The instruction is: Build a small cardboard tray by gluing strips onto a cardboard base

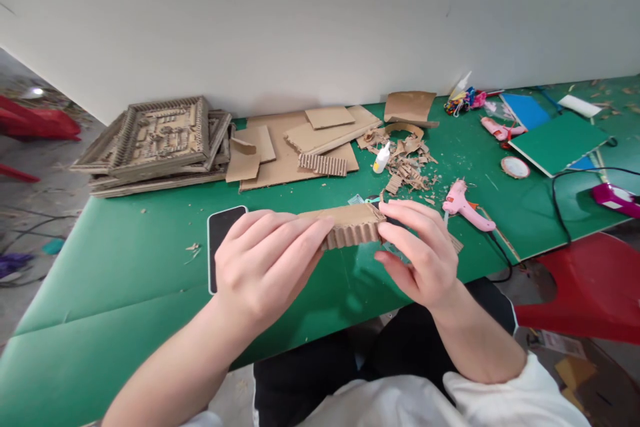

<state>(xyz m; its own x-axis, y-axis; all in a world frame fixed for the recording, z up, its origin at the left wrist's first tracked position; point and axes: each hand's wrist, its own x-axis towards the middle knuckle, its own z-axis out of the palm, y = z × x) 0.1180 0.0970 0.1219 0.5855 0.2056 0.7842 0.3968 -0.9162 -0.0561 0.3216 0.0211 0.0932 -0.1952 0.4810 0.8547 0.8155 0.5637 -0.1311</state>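
Note:
A strip of corrugated cardboard (353, 225) is held above the green table (125, 260) between both hands. My left hand (265, 260) grips its left end, fingers laid along the top edge. My right hand (417, 250) pinches the right end with thumb and fingers. The ribbed side of the strip faces me. A phone (220, 233) with a dark screen lies flat on the table just behind my left hand.
Stacked cardboard frames (160, 137) sit at the back left, flat cardboard sheets (300, 143) and scraps (407, 167) in the middle. A small glue bottle (382, 158), pink glue guns (465, 205), green and blue boards (555, 140) and a red chair (585, 287) are to the right.

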